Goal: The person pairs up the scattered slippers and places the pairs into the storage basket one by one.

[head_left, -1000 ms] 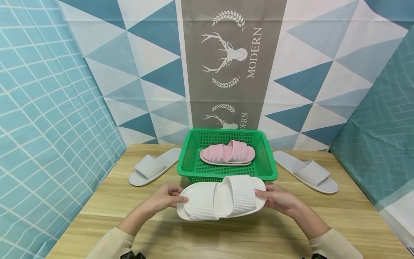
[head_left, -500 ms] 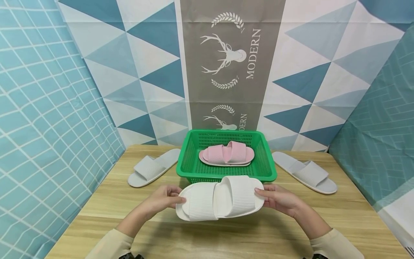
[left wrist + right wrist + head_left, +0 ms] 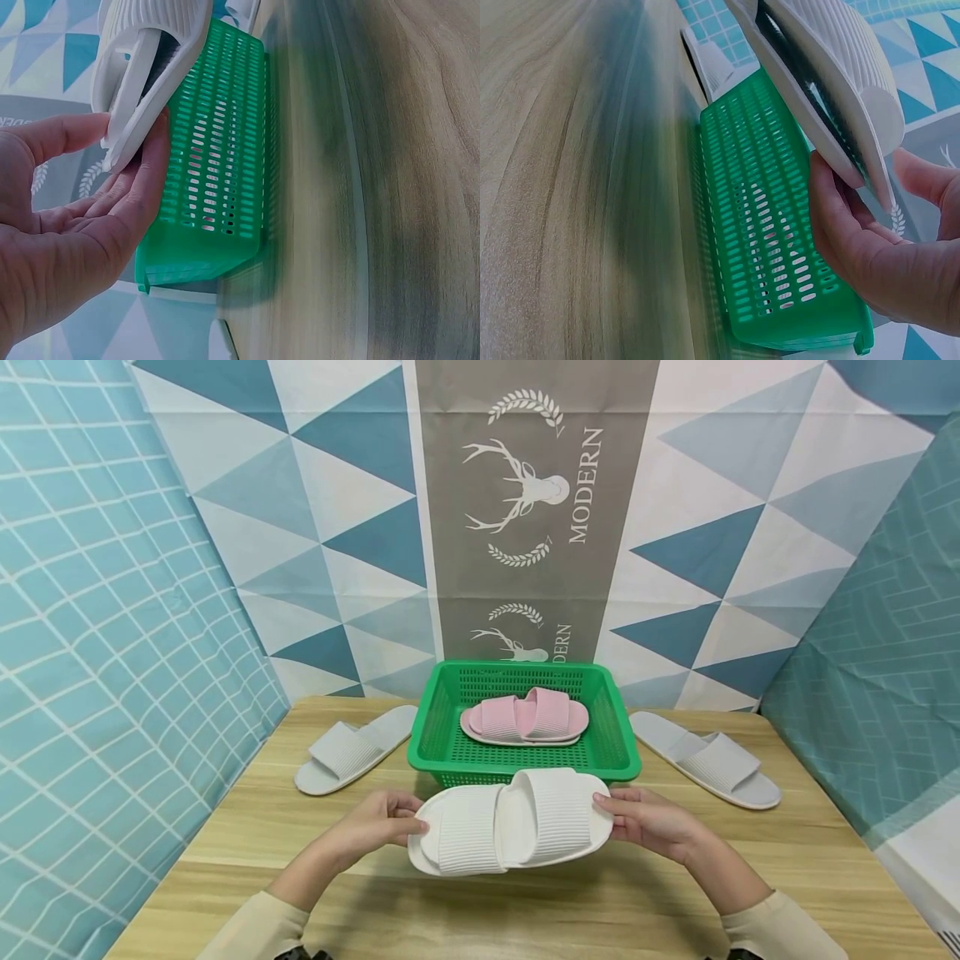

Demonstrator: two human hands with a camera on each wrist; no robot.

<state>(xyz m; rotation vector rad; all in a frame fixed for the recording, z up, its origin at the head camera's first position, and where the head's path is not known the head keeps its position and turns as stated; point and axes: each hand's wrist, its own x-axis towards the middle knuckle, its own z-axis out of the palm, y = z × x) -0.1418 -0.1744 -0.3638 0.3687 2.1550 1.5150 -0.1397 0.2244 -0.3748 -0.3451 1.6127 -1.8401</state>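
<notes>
A pair of white slippers [image 3: 468, 831], nested one into the other with ribbed straps facing me, is held up above the table in front of the basket. My left hand [image 3: 382, 820] pinches their left end, thumb on top and fingers beneath. At the right end, my right hand [image 3: 651, 823] grips the same way. Both wrist views show the slippers [image 3: 154, 19] edge-on, with a dark gap between the soles. Just behind them stands a green perforated basket [image 3: 459, 768], its front rim partly covered by the slippers. Inside it lies a pair of pink slippers [image 3: 498, 717].
One grey slipper [image 3: 347, 752] lies on the wooden table [image 3: 300, 835] left of the basket, angled. Another grey slipper [image 3: 722, 764] lies to the right. A patterned cloth backdrop [image 3: 360, 510] rises right behind the basket, and blue tiled cloth [image 3: 112, 635] borders the left side.
The hands and white slippers stay almost still. The whole head view has shifted very slightly.
</notes>
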